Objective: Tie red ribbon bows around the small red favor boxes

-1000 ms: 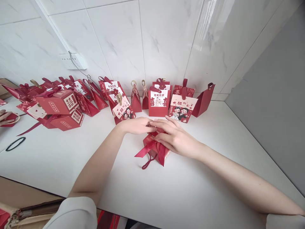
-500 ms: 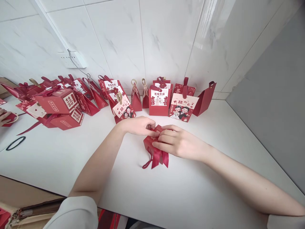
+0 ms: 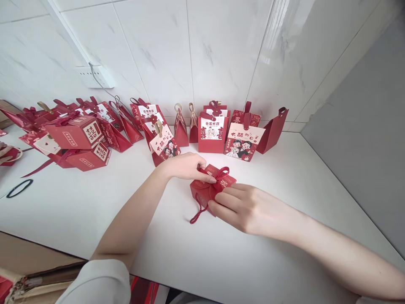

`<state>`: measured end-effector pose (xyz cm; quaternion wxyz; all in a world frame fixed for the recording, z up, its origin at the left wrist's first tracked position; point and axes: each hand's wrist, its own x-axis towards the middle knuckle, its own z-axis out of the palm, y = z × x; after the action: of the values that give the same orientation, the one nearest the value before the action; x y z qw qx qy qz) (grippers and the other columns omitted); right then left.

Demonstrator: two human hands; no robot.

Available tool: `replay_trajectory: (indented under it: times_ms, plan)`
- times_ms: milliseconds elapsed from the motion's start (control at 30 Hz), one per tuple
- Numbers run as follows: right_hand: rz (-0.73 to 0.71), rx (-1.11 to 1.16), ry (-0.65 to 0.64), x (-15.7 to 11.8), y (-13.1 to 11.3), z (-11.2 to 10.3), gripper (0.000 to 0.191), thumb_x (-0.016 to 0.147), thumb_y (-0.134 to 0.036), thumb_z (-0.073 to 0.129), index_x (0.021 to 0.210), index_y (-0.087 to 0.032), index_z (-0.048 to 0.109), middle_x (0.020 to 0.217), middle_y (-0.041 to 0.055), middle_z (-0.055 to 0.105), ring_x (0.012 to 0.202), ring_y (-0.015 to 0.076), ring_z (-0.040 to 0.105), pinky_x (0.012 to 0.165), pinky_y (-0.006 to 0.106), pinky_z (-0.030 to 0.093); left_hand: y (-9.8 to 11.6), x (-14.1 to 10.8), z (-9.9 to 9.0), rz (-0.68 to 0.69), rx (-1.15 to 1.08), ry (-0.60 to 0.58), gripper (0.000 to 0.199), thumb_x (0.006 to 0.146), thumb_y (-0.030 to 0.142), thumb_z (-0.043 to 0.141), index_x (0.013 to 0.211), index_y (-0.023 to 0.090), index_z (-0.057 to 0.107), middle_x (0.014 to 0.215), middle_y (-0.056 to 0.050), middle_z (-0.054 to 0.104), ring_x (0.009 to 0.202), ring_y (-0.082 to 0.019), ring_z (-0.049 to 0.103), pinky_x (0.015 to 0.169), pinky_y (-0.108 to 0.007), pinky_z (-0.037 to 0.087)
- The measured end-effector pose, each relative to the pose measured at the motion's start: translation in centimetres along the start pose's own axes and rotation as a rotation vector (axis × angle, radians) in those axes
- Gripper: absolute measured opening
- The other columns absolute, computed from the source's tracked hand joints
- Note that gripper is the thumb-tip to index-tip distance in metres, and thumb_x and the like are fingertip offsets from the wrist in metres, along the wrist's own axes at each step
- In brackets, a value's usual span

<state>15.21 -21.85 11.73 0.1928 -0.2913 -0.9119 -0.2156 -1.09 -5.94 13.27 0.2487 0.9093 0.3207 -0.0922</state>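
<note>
A small red gift box (image 3: 202, 191) with gold characters sits on the white table in front of me. A red ribbon bow (image 3: 223, 172) lies on its top, one loop standing up. My left hand (image 3: 188, 165) is closed at the back left of the box, its thumb pressing on the ribbon by the knot. My right hand (image 3: 245, 207) is closed at the front right corner, fingers together on the ribbon; its tails are hidden behind that hand. A twisted red cord handle (image 3: 198, 214) hangs from the box's front left side onto the table.
Several red gift bags, one a cartoon-couple bag (image 3: 242, 141), stand along the tiled wall (image 3: 221, 50). Red hexagonal boxes (image 3: 74, 135) are stacked at left, near a black ring (image 3: 19, 188). Another person's hand (image 3: 4, 153) holds a red box at the far left edge.
My right hand has moved toward me and right, off the box top. The bow's loop now shows, and the ribbon tails that hung in front are out of sight. My left hand barely moved.
</note>
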Motion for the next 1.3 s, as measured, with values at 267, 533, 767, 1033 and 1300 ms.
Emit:
replay_trajectory:
  times_ms: [267, 533, 767, 1033, 1300]
  plan:
    - [0.013, 0.035, -0.044, -0.2, -2.4, 1.0, 0.036, 0.093, 0.004, 0.039, 0.065, -0.017, 0.048, 0.060, -0.0004, 0.044, 0.049, 0.0136, 0.036, 0.047, 0.030, 0.026, -0.1, 0.5, 0.7, -0.028, -0.029, 0.023, 0.069, 0.061, 0.068, 0.068, 0.063, 0.019, 0.019, 0.062, 0.003, 0.019, 0.055, -0.011, 0.018, 0.051, -0.030, 0.013]
    - [0.015, -0.030, -0.134, -0.1, -3.9, 2.6, 0.028, 0.085, 0.004, 0.046, 0.066, -0.017, 0.049, 0.057, -0.0005, 0.044, 0.045, 0.0138, 0.041, 0.041, 0.030, 0.021, -0.6, 0.8, 0.8, -0.018, -0.083, 0.025, 0.068, 0.060, 0.064, 0.071, 0.060, 0.019, 0.019, 0.060, 0.004, 0.018, 0.053, -0.010, 0.017, 0.050, -0.029, 0.013]
    - [0.251, -0.019, -0.499, 0.1, -3.1, 3.5, 0.018, 0.077, 0.005, 0.056, 0.081, -0.013, 0.057, 0.076, 0.0071, 0.059, 0.064, 0.0194, 0.057, 0.045, 0.030, 0.030, -1.1, 1.4, 0.2, 0.115, -0.424, 0.141, 0.034, 0.075, 0.051, 0.066, 0.083, 0.019, 0.057, 0.085, -0.001, 0.057, 0.077, -0.014, 0.052, 0.067, -0.025, 0.040]
    - [0.040, 0.434, -0.477, -0.5, -1.9, -1.1, 0.022, 0.080, 0.003, 0.051, 0.082, -0.019, 0.049, 0.075, -0.0001, 0.056, 0.061, 0.0155, 0.047, 0.058, 0.028, 0.035, 0.4, -1.9, -2.4, 0.205, -0.498, 0.563, 0.021, 0.094, 0.035, 0.045, 0.088, 0.018, 0.057, 0.086, -0.004, 0.058, 0.076, -0.012, 0.051, 0.071, -0.025, 0.042]
    - [0.046, 0.520, -0.528, -1.8, -1.5, -3.0, 0.021, 0.073, -0.002, 0.057, 0.080, -0.021, 0.050, 0.065, -0.0016, 0.056, 0.054, 0.0148, 0.044, 0.052, 0.027, 0.030, 0.8, -3.6, -3.0, 0.254, -0.500, 0.650, 0.029, 0.096, 0.044, 0.042, 0.085, 0.020, 0.052, 0.079, -0.002, 0.053, 0.075, -0.014, 0.051, 0.069, -0.026, 0.042]
